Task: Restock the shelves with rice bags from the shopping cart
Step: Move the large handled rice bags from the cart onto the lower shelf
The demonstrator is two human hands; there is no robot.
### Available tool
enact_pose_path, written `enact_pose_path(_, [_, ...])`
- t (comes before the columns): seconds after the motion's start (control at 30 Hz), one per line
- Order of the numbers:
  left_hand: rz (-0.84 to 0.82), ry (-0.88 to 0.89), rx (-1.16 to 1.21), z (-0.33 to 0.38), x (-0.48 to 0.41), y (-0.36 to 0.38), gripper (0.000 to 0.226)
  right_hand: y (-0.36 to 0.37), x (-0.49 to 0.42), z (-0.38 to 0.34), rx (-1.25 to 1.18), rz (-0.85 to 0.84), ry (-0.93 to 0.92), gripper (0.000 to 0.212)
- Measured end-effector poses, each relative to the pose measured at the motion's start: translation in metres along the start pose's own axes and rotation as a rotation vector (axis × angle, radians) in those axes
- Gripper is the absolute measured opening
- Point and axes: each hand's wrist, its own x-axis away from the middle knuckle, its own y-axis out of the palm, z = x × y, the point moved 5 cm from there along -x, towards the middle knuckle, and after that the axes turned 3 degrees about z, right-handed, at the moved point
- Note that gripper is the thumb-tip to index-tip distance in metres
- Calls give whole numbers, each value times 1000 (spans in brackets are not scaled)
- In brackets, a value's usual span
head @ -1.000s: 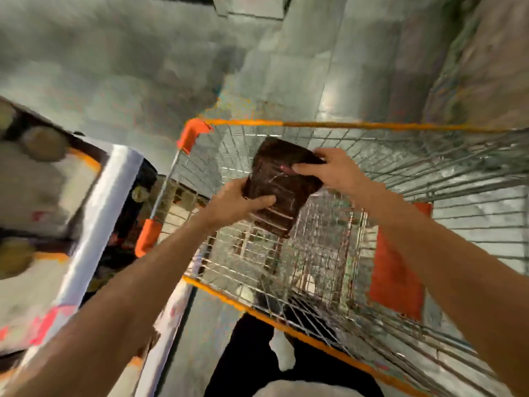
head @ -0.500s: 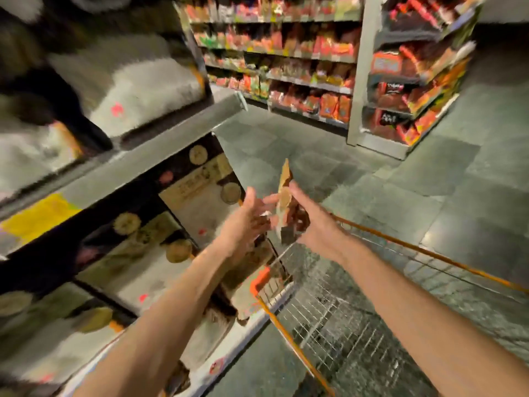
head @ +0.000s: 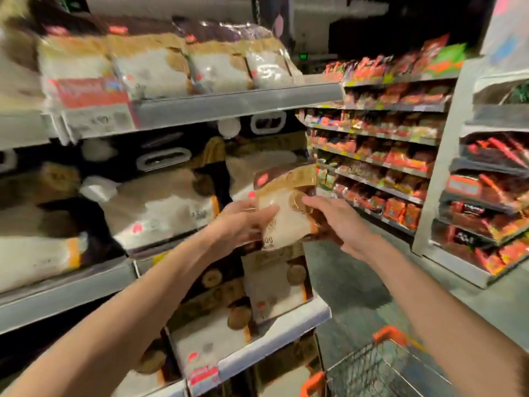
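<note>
Both my hands hold a rice bag with a gold top and a clear white window, upright in front of the shelves. My left hand grips its left edge, thumb across the front. My right hand grips its right side. The bag hovers level with the middle shelf, near that shelf's right end. The shopping cart, wire with orange corners, is at the bottom right below my right arm; its inside is mostly out of view.
The top shelf carries a row of rice bags. Larger rice bags fill the middle shelf and more lie on the lower shelf. Across the tiled aisle stand racks of red snack packets.
My view has swung up from the cart to the shelves. Both hands have lifted the rice bag out of the cart and turned its front face toward me, up at middle shelf height.
</note>
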Motion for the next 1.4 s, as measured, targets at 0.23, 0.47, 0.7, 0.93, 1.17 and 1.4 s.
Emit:
enact_pose_path(0.23, [277,377,-231,85,15,-45,51,40,-10,-65,324,-273,-163,29])
enact_pose_path(0.47, [386,549,-272,151,24,-73,24,62,-40,-144,391,-133,-462,21])
enact_pose_path(0.7, [573,814,-423,235,2,-103,39,64,-80,-230,403,74,-787,21])
enact_pose_path(0.93, [825,828,-495,248,-32,-112,30,78,-127,-252,572,229,-810,47])
enact_pose_path(1.17, [832,788,-486,256,-56,-106,20,64,-156,-253,545,241,-740,30])
enact_pose_path(1.4, [684,764,-509,278,-90,-67,21,5,-164,-259,491,392,-775,32])
